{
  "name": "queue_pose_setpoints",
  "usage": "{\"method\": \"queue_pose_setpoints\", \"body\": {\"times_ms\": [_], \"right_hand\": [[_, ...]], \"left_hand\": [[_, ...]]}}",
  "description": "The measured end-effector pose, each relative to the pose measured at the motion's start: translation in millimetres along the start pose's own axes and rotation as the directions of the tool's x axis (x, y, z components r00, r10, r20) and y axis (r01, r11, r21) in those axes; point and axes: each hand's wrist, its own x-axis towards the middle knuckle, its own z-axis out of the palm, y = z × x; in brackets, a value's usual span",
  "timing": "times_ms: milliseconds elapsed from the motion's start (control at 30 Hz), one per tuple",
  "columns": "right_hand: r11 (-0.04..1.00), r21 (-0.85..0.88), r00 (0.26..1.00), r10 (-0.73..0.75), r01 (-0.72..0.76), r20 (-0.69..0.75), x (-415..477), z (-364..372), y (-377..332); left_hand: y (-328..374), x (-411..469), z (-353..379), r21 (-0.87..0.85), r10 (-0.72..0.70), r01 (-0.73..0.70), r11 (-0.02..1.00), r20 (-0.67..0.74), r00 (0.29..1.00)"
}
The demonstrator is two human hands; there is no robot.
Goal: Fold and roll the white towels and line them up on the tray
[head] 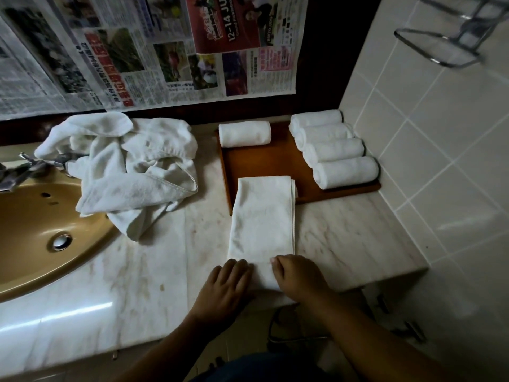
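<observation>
Towel folded into a long strip [263, 216] is lying lengthwise on the marble worktop [344, 238], its far end overlapping the front edge of the wooden tray [264, 161] and its near end sitting under both hands at the worktop's front edge. The left hand [228, 285] is lying palm down with its fingers spread loosely over the near left corner, pressing rather than gripping. The right hand [297, 277] is resting on the near right corner with its fingers bent down onto the cloth; whether they are pinching the edge I cannot tell. Being soft, light terry, the strip is likely to sag and skew if lifted, so it is probably best taken at the two near corners and rolled away from the body with even pressure, keeping the long edges square. Five rolled towels are sitting on the tray: four side by side along its right side [333, 151] and one alone at the back left [244, 133]. One strip is waiting to be rolled. A heap of loose towels [124, 166] is lying beside the brown sink [33, 230], partly over its rim; how many are in it is unclear.
</observation>
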Motion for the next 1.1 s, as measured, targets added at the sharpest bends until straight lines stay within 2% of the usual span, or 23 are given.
{"method": "queue_pose_setpoints", "body": {"times_ms": [100, 233, 333, 433, 567, 700, 800, 933, 1100], "right_hand": [[0.999, -0.015, 0.998, 0.044, -0.043, 0.039, 5.4, 0.5, -1.0], [0.986, -0.168, 0.999, -0.017, 0.011, -0.037, -3.4, 5.8, -3.0], [0.99, -0.043, 0.99, -0.139, 0.138, -0.027, -11.6, 11.7, 10.2], [0.982, 0.08, 0.985, -0.171, 0.17, 0.003, -11.9, 7.6, 20.7], [0.987, 0.153, 0.999, -0.037, 0.036, 0.002, 7.0, 1.1, 18.5], [0.994, 0.065, 0.994, 0.084, -0.088, 0.068, 27.7, -3.7, 16.6], [0.998, -0.059, 0.996, -0.042, 0.038, -0.084, 24.1, 1.4, 17.7], [0.974, 0.165, 0.98, -0.129, 0.154, -0.15, 2.9, 12.5, 20.9], [0.963, 0.241, 0.972, -0.067, 0.121, -0.224, -11.2, 28.2, 17.3]], "left_hand": [[0.1, 2.5, 1.3, 0.012, -0.037, 0.037, 0.999, 0.032, 0.999], [-1.6, 22.8, -10.0, -0.024, -0.085, 0.088, 0.996, 0.095, 0.992], [-1.5, 22.3, -7.8, -0.052, -0.107, 0.111, 0.992, 0.073, 0.992], [1.6, 21.8, -5.5, -0.079, -0.166, 0.171, 0.982, 0.065, 0.984], [4.6, 30.5, -0.8, -0.104, -0.245, 0.245, 0.964, 0.014, 0.969], [0.5, 45.8, -4.1, -0.066, -0.307, 0.309, 0.949, 0.037, 0.951], [-3.7, 55.9, -6.5, -0.115, -0.326, 0.334, 0.936, 0.082, 0.942], [-6.6, 61.7, -10.2, -0.157, -0.348, 0.357, 0.921, 0.08, 0.934], [-13.0, 63.3, -7.9, -0.245, -0.348, 0.359, 0.901, 0.085, 0.933]]}}
